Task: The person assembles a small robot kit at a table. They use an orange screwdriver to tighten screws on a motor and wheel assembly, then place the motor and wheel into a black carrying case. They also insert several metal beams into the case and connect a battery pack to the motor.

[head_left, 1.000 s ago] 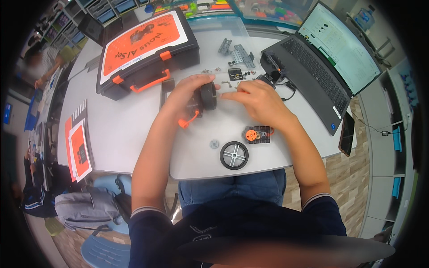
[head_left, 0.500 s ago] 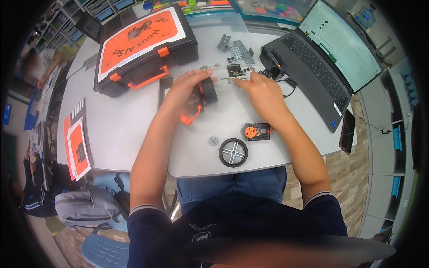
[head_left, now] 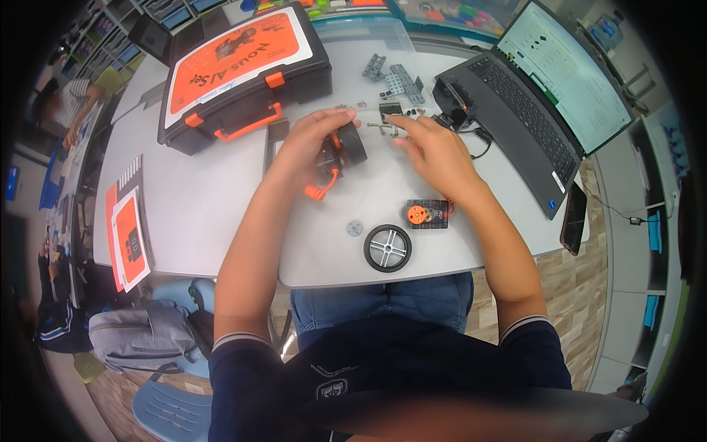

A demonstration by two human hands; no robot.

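1. Past our white table [head_left: 317, 258], we see a wood-look floor [head_left: 571, 295], and another person [head_left: 77, 110] sits far off to the left.
2. Our left hand [head_left: 313, 140] is curled around a black wheel [head_left: 356, 145] and a dark motor block [head_left: 328, 156], over the middle of the table. A curly orange cable [head_left: 319, 190] hangs down near the palm.
3. Our right hand [head_left: 436, 151] has its thumb and pointing finger apart, above some small screws [head_left: 378, 126] and just beside a little black square piece [head_left: 390, 110]. We cannot tell if a fingertip touches them.
4. Close to us lie a spoked wheel [head_left: 387, 248], a small gray disc [head_left: 354, 228] and another motor block [head_left: 436, 214] with an orange hub [head_left: 417, 214].
5. Gray brackets with holes [head_left: 403, 82] lie past our hands.
6. On our left sits a big black and orange case [head_left: 239, 74], shut. On our right stands an open laptop [head_left: 519, 114], with a phone [head_left: 573, 221] near its front corner.
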